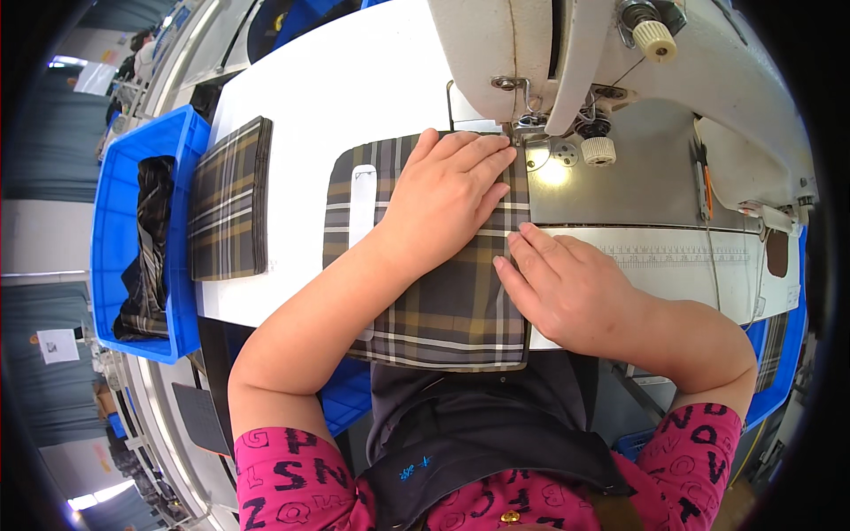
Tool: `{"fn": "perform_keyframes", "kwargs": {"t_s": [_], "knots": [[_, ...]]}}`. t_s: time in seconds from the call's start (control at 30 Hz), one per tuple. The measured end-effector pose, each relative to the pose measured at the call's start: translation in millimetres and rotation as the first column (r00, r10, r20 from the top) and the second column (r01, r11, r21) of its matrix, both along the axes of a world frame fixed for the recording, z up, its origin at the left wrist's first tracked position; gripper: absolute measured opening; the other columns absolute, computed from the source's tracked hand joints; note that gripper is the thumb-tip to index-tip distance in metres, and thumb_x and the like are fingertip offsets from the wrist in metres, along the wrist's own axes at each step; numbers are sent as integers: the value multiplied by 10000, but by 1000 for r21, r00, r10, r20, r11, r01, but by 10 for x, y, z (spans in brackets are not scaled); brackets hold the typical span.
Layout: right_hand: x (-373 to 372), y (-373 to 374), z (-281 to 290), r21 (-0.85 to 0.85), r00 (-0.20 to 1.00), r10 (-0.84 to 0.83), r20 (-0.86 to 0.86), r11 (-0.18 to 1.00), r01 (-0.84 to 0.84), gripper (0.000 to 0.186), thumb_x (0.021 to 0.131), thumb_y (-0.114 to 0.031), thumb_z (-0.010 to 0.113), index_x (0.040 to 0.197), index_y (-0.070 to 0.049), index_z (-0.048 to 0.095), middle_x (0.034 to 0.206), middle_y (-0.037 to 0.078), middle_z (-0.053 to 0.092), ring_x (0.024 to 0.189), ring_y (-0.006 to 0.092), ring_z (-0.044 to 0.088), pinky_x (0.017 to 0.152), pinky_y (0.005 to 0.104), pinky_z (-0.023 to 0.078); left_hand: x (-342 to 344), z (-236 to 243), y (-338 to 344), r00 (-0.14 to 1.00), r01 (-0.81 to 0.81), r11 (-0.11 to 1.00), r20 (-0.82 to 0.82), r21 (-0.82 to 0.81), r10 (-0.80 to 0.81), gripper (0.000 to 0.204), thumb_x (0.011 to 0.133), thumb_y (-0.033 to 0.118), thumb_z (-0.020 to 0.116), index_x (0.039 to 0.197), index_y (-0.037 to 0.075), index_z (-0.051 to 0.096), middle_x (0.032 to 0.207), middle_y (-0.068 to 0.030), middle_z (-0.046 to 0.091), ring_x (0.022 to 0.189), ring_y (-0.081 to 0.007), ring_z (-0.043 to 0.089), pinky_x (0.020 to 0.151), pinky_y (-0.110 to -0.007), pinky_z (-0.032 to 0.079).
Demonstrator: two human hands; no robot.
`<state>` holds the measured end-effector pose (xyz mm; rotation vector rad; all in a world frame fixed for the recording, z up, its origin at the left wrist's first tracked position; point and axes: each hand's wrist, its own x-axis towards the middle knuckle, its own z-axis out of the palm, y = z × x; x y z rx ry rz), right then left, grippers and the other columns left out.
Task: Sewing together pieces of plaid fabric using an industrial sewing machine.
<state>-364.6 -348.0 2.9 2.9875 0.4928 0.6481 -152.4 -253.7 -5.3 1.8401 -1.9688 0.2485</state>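
Observation:
A plaid fabric panel (460, 319) in grey, olive and white lies on the white table, its upper right corner by the sewing machine's presser foot (533, 134). A white strip (361, 202) lies on its left side. My left hand (447, 195) rests flat on the fabric, fingers stretched toward the foot. My right hand (562, 283) touches the panel's right edge below it, fingers extended and slightly bent. The machine head (491, 44) stands above, with a lit metal plate (593, 190) at the right.
A stack of plaid pieces (226, 199) sits left on the white table (310, 80), beside a blue crate (115, 248) holding dark cloth (146, 248). Orange-handled scissors (704, 186) lie at the right of the machine bed. Another blue bin (766, 389) is low at the right.

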Motion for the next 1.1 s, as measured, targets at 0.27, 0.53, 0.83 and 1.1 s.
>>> {"fn": "perform_keyframes", "kwargs": {"t_s": [0.27,0.53,0.83,1.1], "knots": [[-49,23,-22,-54,999,21,33,998,-19,332,810,-147,661,1049,68,745,1034,271,742,977,380,739,767,396,585,-144,133,249,996,21,998,-85,64,-16,366,881,176,761,1235,100,711,1305,-45,690,1194,-277,621,973,-426,440],[-60,17,0,-80,999,8,45,997,-4,359,776,-170,664,1019,81,747,1002,266,737,961,373,734,768,397,581,-273,160,396,990,40,994,-138,100,-26,337,848,143,777,1179,113,719,1298,-34,685,1188,-271,622,950,-427,431],[-67,41,-25,-105,999,11,34,994,-8,379,774,-160,663,1031,108,737,972,270,725,984,381,721,736,373,555,-346,56,493,986,63,986,-159,152,-39,497,851,103,746,1343,124,680,1419,-71,606,1272,-313,568,966,-449,435],[-15,-3,-50,-54,997,-57,45,997,59,368,780,-142,672,1055,95,733,1055,268,726,1016,371,720,770,379,565,-234,56,376,988,57,989,-153,133,-36,499,858,102,738,1353,135,681,1421,-70,606,1286,-315,557,980,-452,431]]}}
